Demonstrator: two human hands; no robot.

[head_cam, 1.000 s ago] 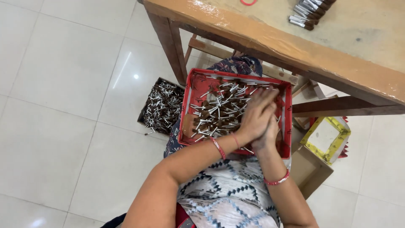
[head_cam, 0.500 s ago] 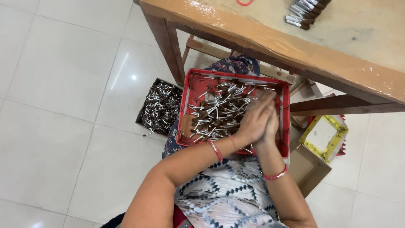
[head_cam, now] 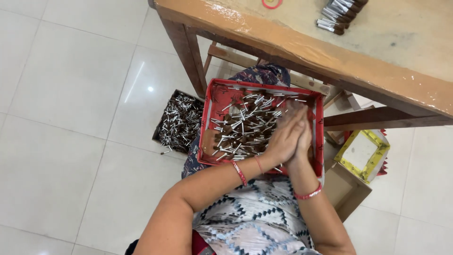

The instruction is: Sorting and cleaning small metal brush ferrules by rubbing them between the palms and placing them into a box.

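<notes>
A red tray (head_cam: 210, 123) rests on my lap, filled with several small silver-and-brown sticks (head_cam: 240, 127). My left hand (head_cam: 279, 139) and my right hand (head_cam: 306, 137) are pressed flat together, palm to palm, over the tray's right side. The fingers point away from me toward the far rim. Whatever lies between the palms is hidden. Each wrist wears a red bangle.
A wooden table (head_cam: 302, 52) stands just beyond the tray, with a bundle of sticks (head_cam: 339, 12) and a red rubber band (head_cam: 272, 4) on top. On the tiled floor sit a dark box of sticks (head_cam: 181, 120), a yellow-rimmed box (head_cam: 363, 151) and a brown cardboard box (head_cam: 347, 189).
My hands were curled over the sticks at the tray's right side; now they are straightened and pressed flat against each other, in nearly the same spot.
</notes>
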